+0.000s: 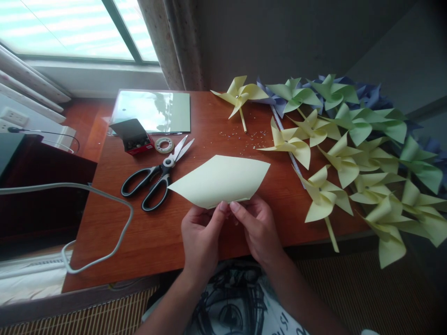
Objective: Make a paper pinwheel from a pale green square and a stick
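Note:
A pale yellow sheet of paper (220, 179) is held above the near part of the table, its near edge curled into a narrow roll. My left hand (202, 232) pinches that rolled edge, with the thumb on top and the fingers beneath. Close beside it, my right hand (258, 228) grips the same edge, thumb pointing inward. The fingertips under the paper are hidden. Left of the sheet lie black-handled scissors (159, 174) with their blades apart. Behind them are a roll of tape (164, 145) and a small red box (134, 139) with its lid up.
Several yellow pinwheels (319, 193) and green pinwheels (354, 121) crowd the right side, with blue ones behind. One yellow pinwheel (239, 95) lies at the back edge. Paper scraps (249, 139) dot the wooden table (146, 242). A glossy folder (150, 111) and a white cable (131, 218) are at left.

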The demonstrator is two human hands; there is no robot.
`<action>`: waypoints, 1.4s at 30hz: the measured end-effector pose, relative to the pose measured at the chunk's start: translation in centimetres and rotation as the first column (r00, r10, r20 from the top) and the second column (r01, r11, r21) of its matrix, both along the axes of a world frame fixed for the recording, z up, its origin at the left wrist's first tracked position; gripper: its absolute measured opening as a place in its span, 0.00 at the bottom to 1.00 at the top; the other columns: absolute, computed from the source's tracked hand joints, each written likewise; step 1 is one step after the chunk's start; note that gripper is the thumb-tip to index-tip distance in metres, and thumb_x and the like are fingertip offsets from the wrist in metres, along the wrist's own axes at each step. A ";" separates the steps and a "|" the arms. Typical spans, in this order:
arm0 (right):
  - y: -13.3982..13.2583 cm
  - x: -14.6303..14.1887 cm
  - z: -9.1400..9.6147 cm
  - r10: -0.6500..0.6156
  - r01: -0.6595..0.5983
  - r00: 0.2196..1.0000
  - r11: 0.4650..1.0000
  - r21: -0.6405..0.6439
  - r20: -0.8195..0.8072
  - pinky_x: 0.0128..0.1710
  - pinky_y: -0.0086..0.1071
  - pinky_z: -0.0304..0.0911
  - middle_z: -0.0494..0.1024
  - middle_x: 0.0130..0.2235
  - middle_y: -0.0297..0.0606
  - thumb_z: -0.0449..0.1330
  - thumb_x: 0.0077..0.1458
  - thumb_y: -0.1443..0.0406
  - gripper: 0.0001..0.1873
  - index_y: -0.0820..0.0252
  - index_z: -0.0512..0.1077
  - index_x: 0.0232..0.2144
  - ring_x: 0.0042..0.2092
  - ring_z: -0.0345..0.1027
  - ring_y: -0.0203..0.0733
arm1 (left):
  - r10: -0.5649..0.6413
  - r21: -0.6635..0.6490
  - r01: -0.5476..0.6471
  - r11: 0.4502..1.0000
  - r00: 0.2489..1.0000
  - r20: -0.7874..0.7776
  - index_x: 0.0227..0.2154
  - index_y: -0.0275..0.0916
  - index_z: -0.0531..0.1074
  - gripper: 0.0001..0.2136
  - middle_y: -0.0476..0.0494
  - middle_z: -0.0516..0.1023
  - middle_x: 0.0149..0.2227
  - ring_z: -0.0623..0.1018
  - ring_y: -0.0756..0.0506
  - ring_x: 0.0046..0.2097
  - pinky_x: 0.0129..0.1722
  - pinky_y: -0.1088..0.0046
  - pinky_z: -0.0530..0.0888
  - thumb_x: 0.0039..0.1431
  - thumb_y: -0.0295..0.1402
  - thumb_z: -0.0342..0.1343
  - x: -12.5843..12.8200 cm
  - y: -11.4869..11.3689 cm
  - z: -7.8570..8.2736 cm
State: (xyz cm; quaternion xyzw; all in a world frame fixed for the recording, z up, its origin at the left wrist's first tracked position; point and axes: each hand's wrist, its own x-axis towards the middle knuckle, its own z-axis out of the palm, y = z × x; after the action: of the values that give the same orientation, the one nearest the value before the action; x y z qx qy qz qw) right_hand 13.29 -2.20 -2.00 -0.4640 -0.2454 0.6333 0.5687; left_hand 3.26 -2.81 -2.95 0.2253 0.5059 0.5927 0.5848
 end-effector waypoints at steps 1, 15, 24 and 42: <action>0.0 0.0 0.0 0.007 -0.007 1.000 1.000 0.002 -0.001 0.29 0.28 0.66 0.81 0.31 0.34 0.70 0.53 0.62 0.08 0.57 0.80 0.37 0.31 0.71 0.37 | -0.006 0.006 0.006 1.000 1.000 -0.002 0.38 0.37 0.82 0.09 0.44 0.86 0.36 0.82 0.47 0.37 0.39 0.76 0.79 0.55 0.32 0.70 0.0 0.0 0.0; 0.4 0.7 1.4 0.043 -0.041 0.999 0.986 -0.161 0.009 0.22 0.27 0.53 0.72 0.22 0.30 0.70 0.45 0.60 0.11 0.61 0.75 0.24 0.24 0.56 0.32 | 0.025 0.125 -0.010 0.992 0.994 -0.111 0.34 0.40 0.85 0.12 0.44 0.87 0.37 0.85 0.38 0.41 0.45 0.63 0.83 0.44 0.28 0.75 -0.2 0.0 -0.4; 0.4 0.7 2.3 0.073 -0.077 0.997 0.982 -0.174 -0.030 0.21 0.25 0.52 0.71 0.21 0.28 0.71 0.45 0.62 0.10 0.60 0.74 0.23 0.23 0.56 0.31 | 0.047 0.181 -0.018 0.983 0.986 -0.160 0.34 0.41 0.85 0.09 0.46 0.87 0.36 0.84 0.44 0.38 0.43 0.70 0.81 0.48 0.24 0.71 -0.4 -0.4 -0.8; -0.1 0.3 0.5 0.027 -0.027 0.996 1.000 0.010 -0.080 0.34 0.21 0.69 0.83 0.30 0.30 0.71 0.55 0.65 0.03 0.54 0.82 0.34 0.31 0.74 0.31 | 0.010 -0.018 -0.009 1.000 0.998 0.057 0.33 0.37 0.83 0.09 0.46 0.84 0.30 0.82 0.49 0.33 0.36 0.76 0.80 0.49 0.33 0.74 0.2 0.0 1.2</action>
State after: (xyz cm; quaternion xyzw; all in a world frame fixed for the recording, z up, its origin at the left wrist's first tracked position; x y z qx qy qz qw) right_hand 13.56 -2.31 -1.53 -0.4321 -0.2315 0.6580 0.5717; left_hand 3.43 -2.82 -1.75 0.2007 0.4952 0.5973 0.5980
